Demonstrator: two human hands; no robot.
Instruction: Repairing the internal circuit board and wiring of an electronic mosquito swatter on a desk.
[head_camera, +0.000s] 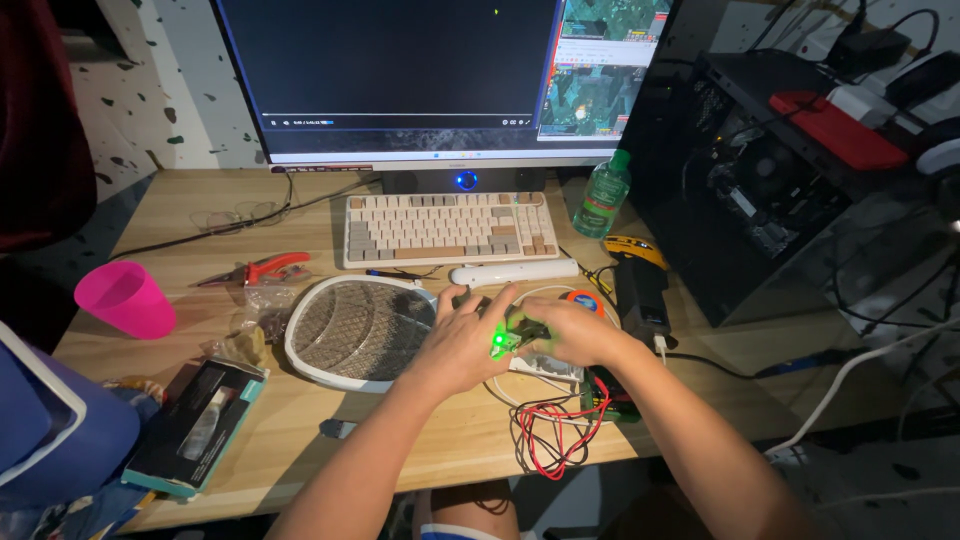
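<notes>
While both hands meet at centre of the surface (300, 420) | left hand (462, 340) fingers spread, beside racket-shaped mesh swatter (358, 330) | green-lit small device (503, 342) between hands, touching both | right hand (572, 332) curled on it, equally near.

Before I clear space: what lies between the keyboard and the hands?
In the head view, a white bar-shaped handle lies between the keyboard and both hands, left hand, right hand.

matt wooden desk (300, 420), glossy plastic cup (125, 298)
</notes>
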